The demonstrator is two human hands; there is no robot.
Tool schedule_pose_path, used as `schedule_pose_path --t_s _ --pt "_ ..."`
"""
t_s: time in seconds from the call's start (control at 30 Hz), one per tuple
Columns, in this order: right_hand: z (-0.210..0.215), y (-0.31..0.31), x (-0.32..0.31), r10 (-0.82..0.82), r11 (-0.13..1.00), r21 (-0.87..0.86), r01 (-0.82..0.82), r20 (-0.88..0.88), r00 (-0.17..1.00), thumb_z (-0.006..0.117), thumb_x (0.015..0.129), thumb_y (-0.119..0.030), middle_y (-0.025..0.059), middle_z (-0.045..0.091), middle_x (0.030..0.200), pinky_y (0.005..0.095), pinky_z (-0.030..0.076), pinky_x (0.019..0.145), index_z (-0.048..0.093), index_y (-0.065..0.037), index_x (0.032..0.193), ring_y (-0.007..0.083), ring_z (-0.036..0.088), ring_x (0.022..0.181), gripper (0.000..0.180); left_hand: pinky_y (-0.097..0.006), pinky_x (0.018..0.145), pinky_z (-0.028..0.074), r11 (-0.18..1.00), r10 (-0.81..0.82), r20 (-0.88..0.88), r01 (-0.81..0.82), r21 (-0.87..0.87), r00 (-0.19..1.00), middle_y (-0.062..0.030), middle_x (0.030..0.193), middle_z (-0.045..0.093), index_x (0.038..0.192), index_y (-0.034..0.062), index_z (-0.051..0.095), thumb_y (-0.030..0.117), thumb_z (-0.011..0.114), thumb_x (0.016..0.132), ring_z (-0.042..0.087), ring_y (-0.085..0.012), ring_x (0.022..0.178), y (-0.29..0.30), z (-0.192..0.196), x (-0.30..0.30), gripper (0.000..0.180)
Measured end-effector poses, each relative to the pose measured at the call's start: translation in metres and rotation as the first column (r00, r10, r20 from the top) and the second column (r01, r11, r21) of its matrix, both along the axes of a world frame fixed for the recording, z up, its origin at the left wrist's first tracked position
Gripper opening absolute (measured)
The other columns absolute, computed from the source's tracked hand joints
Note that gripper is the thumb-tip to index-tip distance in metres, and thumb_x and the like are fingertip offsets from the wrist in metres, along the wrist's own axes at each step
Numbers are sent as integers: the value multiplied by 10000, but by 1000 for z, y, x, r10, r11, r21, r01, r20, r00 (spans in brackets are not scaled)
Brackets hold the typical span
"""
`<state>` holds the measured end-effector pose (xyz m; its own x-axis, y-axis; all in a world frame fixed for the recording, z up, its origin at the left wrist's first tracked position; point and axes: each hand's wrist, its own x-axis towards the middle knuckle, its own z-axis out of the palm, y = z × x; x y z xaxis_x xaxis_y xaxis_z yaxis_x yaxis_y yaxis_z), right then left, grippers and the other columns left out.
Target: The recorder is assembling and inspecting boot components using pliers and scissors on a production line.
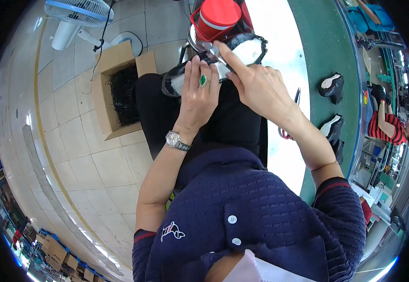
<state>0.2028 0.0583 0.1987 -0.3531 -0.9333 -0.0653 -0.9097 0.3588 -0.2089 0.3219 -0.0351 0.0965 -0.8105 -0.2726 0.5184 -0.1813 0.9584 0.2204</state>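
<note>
We list: white-bottomed black shoe (247,51), likely stiff, hold mid-length; left hand (198,93) atop, grip unclear; right hand (264,89) gripping silver metal tool (215,50).

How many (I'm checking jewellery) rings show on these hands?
1: the green ring on the left hand. The right hand is partly hidden; another is possible.

Left hand (198,96): laid on black-and-white shoe (252,50)
Right hand (264,89): gripping metal tool (216,52)
Carton (102,101): open, on tiled floor (80,136)
</note>
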Motion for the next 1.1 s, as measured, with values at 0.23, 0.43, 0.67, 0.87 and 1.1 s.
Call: schedule_pose_path --t_s 0.23,0.43,0.67,0.87,1.1 --pt "-9 -3 -6 15 999 42 -16 8 1000 582 871 -119 161 632 599 437 508 495 297 -122 1454 355 643 539 649 -469 1055 373 893 166 92 -189 408 982 -212 1250 490 1328 -19 458 131 789 699 433 -377 1249 -9 52 3 726" --pt "-17 -9 12 -70 995 -58 77 124 990 555 913 -122 163 607 581 458 485 518 283 -146 1481 367 618 538 630 -494 1107 280 978 139 296 -177 107 945 -135 1197 589 1250 22 564 174 817 658 527 -271 1157 -27 49 29 662" --pt "-9 -14 25 -54 996 -57 64 171 984 563 895 -152 190 621 593 451 521 527 307 -79 1453 348 659 578 618 -508 1105 293 918 74 115 -113 381 991 -170 1044 651 1288 -14 461 125 823 647 567 -296 1098 -34 42 33 749" --pt "-11 -14 -10 45 992 -123 -39 48 998 582 893 -181 203 655 738 476 539 603 428 -124 1348 382 666 686 484 -503 1103 308 901 -27 140 -36 432 990 -152 1079 664 1391 25 368 127 834 640 543 -294 1157 -49 35 42 890" --pt "-18 39 -35 -15 1000 -4 15 47 999 584 906 -154 219 665 841 505 514 683 439 -133 1357 413 658 758 474 -503 1099 322 763 73 -32 -35 645 997 -239 1462 372 1523 51 127 262 856 663 410 -345 1314 -25 33 69 1147"
